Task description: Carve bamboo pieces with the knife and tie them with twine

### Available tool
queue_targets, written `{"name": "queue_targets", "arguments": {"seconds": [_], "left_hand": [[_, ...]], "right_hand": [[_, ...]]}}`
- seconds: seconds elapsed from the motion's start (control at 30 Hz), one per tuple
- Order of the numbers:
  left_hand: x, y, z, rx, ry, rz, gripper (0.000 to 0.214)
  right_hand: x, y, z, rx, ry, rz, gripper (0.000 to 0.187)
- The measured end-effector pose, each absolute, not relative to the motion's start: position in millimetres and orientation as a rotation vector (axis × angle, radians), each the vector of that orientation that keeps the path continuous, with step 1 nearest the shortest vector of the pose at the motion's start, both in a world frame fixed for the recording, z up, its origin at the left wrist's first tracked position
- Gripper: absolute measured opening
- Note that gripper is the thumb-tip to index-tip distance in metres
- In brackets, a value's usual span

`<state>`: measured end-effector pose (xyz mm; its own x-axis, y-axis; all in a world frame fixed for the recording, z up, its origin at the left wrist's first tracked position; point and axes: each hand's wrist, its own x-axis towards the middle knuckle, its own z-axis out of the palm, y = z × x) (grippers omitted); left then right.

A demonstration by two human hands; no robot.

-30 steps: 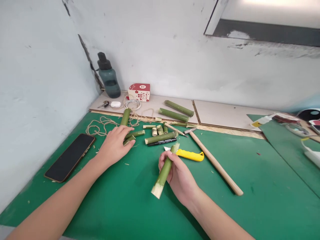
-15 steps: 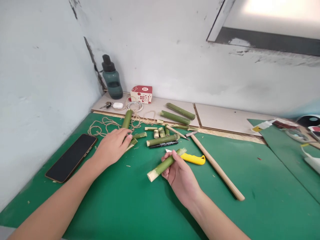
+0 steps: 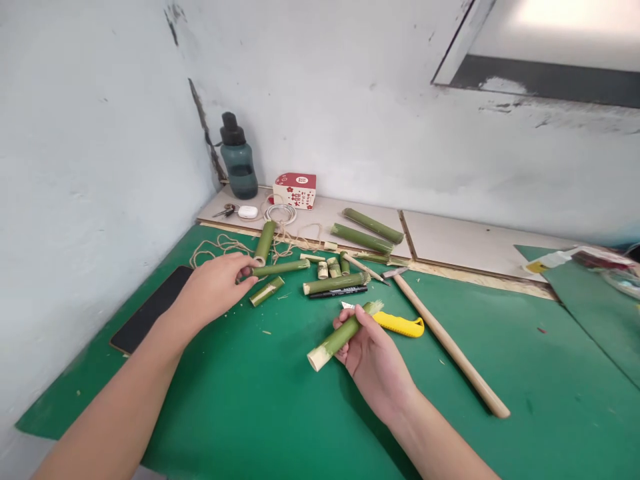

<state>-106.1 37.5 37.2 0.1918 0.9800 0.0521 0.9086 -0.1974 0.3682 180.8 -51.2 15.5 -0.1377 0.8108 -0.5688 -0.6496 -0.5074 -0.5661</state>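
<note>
My right hand (image 3: 375,357) is closed round a green bamboo piece (image 3: 345,333), its pale cut end pointing down and left, its frayed end up and right. At the left, my left hand (image 3: 220,283) pinches the near end of a thin bamboo stick (image 3: 281,268) between thumb and fingers. Just below that stick lies a short split bamboo piece (image 3: 267,292). A thicker bamboo tube (image 3: 265,243) lies behind the left fingertips. Close beyond my right hand is a yellow utility knife (image 3: 400,325), its blade partly showing.
A hammer (image 3: 450,347) lies at the right. A black marker (image 3: 339,292) rests against another bamboo piece (image 3: 335,283), with several short cuttings behind. A phone (image 3: 150,310) is partly under my left arm. Twine (image 3: 220,245), a bottle (image 3: 239,163) and a box (image 3: 296,191) are at the back.
My left hand has taken hold of the thin bamboo stick and lifted it slightly, uncovering the split piece below. The view has shifted a little; my right hand keeps its bamboo piece.
</note>
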Motion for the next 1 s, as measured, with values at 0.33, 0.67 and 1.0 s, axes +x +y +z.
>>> {"name": "queue_targets", "arguments": {"seconds": [0.33,0.67,1.0], "left_hand": [[-82.9,22.6,37.4,2.330,1.576,1.169,0.017],[-72.3,16.9,31.1,2.482,1.381,1.268,0.016],[-64.5,15.4,20.5,2.621,1.260,1.038,0.013]], "right_hand": [[181.5,-51.6,12.6,-1.028,-0.253,1.818,0.031],[182.6,-53.1,14.5,-0.879,-0.273,1.870,0.016],[182.9,-56.4,11.7,-0.781,-0.492,1.825,0.020]]}}
